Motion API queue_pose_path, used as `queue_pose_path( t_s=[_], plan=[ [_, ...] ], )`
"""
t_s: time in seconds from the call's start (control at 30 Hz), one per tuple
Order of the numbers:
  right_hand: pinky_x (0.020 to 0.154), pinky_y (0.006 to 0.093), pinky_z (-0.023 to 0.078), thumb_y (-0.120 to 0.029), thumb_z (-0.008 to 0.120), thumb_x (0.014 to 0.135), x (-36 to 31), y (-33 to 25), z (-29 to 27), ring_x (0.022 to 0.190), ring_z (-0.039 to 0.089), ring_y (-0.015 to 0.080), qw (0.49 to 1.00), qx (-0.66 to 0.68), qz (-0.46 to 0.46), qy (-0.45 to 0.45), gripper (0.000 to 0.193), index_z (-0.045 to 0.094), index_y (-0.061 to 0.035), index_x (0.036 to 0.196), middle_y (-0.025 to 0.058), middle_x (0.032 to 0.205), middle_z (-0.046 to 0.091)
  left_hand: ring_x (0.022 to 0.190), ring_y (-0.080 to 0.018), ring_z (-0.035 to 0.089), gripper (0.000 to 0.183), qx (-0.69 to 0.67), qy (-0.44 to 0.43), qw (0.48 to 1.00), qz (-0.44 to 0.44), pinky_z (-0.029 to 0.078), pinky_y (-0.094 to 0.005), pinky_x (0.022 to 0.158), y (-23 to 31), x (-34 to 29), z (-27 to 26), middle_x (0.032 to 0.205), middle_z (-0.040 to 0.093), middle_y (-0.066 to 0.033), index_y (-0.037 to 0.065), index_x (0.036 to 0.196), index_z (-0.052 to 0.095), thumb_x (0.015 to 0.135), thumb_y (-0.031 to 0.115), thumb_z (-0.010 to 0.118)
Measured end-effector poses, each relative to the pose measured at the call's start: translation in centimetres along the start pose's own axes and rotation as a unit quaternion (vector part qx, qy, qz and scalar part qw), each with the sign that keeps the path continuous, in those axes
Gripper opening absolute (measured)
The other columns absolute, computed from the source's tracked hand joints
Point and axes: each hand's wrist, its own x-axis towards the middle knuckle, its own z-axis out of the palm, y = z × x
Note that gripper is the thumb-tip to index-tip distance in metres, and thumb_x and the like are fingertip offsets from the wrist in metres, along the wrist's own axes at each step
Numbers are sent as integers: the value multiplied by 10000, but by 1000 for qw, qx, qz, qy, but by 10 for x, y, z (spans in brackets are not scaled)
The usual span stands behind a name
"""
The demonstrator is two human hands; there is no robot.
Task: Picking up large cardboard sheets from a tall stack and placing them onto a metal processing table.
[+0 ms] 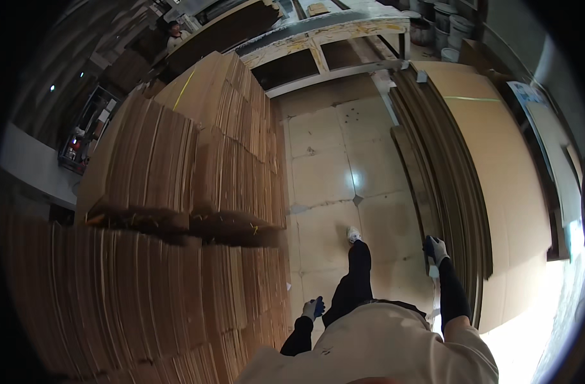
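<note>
Our left hand (314,308), gloved in pale grey and blue, hangs beside ridged stacks of brown cardboard (241,275); its fingers look bent, how tightly we cannot tell. Our right hand (436,248) is at the long, layered boards (456,179), its finger grip unclear to us.

A dim room with a long table (363,29), its pale frame streaked with yellow-brown stains; on the near side of the table, a floor (318,173) of large beige tiles, scuffed along the joints, carries a small dark diamond inset (357,200) and a bright reflection (354,180); right of the table stand round buckets (459,29), then a grey wall (516,45); far left of it, cluttered shelving (91,125) sits in shadow; well nearer than the table, on the right, white light (529,313) glares.
</note>
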Motion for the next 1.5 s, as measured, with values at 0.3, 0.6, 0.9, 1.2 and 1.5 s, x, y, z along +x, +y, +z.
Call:
queue_pose_path(
  t_s=[0.3, 0.6, 0.9, 1.2, 1.5],
  plan=[
    [436, 316, 444, -304, 581, 840, 108, -52, 96, 567, 585, 213, 985, 57, 162, 17, 265, 557, -41, 857, 93, 702, 587, 476, -177, 545, 296, -7, -21, 1000, 15, 429, -302, 411, 280, 166, 61, 658, 590, -61, 94, 779, 569, 833, 386, 571],
    [417, 312, 432, -286, 576, 840, 289, -175, 213, 484, 536, 191, 977, 42, 204, 48, 231, 536, -59, 858, 86, 654, 568, 757, -211, 632, 399, -119, -85, 984, 100, 526, -315, 667, 638, 251, 194, 835, 634, -105, 21, 976, 583, 869, 399, 512],
    [473, 304, 436, -319, 557, 860, 592, -381, 416, 530, 544, 166, 985, 7, 125, -114, 216, 536, -116, 789, 37, 657, 554, 766, -191, 624, 370, -124, -121, 973, 154, 515, -327, 718, 887, 296, 276, 871, 629, -103, 14, 977, 581, 905, 362, 478],
    [620, 279, 477, -337, 532, 875, 762, -623, 706, 734, 617, 170, 967, -72, -16, -243, 336, 572, -38, 1023, 88, 886, 634, 758, -176, 631, 351, -210, -116, 952, 190, 526, -296, 687, 1112, 399, 264, 854, 632, -98, 12, 970, 589, 909, 343, 488],
    [679, 277, 484, -267, 494, 899, 855, -752, 873, 792, 618, 178, 964, -65, -65, -249, 310, 565, -20, 1072, 93, 937, 628, 724, -182, 631, 409, -214, -77, 948, 222, 525, -300, 652, 1356, 542, 208, 822, 639, -92, 23, 968, 598, 878, 413, 514]
  ],
)
